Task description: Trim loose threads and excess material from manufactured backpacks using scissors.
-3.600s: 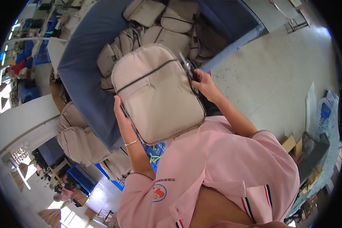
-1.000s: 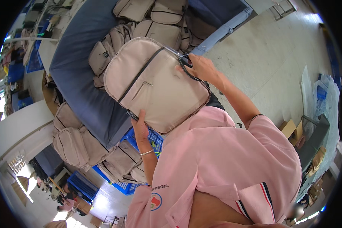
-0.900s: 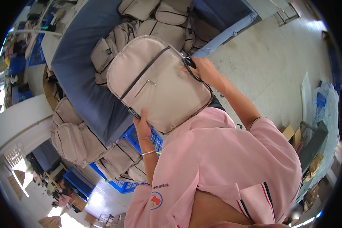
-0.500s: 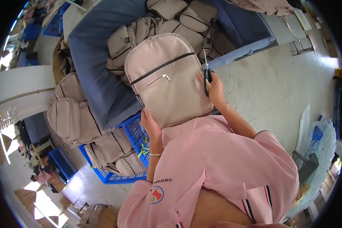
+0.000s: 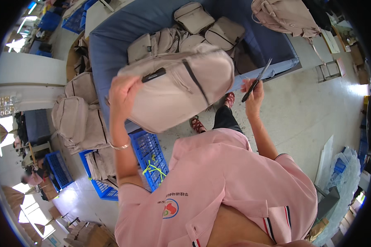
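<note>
A beige backpack [image 5: 165,96] with a dark zip band hangs tilted in front of me, its top toward the right. My left hand [image 5: 125,90] grips it at its lower left end, beside a black tag; the hand is slightly blurred. Off to the right and apart from the bag, my right hand [image 5: 254,92] is closed around a pair of scissors [image 5: 256,84] with dark handles, blades pointing up and away. Behind the bag, a big bin with blue-grey padded walls [image 5: 107,49] holds several similar beige backpacks [image 5: 193,18].
More beige backpacks [image 5: 72,119] are piled on the left. Blue plastic crates [image 5: 146,144] stand below them, one with yellow-green ties. A pinkish backpack [image 5: 282,18] sits at the bin's far right. Clear plastic wrap [image 5: 346,177] lies at the right.
The backpack has swung from upright to tilted, lifted leftward by my left hand. My right hand has come away from it to the right with the scissors. My feet now show.
</note>
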A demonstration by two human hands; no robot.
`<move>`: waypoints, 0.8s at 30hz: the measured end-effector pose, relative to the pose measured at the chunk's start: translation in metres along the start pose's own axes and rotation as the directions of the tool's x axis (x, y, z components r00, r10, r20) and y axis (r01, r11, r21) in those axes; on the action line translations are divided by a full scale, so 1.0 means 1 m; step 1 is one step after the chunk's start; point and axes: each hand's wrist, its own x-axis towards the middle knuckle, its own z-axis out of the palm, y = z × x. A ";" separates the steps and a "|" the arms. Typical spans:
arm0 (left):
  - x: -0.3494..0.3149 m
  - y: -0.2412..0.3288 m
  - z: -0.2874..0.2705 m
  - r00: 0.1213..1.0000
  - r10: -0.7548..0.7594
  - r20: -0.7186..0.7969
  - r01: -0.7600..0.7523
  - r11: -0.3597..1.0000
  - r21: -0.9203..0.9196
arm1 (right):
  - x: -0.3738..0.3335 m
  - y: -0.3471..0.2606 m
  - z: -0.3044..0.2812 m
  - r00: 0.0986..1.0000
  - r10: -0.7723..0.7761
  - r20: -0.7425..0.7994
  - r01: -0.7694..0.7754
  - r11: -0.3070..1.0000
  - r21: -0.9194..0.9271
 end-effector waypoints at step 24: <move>0.135 -0.021 0.177 0.668 0.207 0.715 -0.248 0.968 -0.049 | 0.006 -0.001 -0.001 0.881 0.251 0.402 0.067 0.773 -0.631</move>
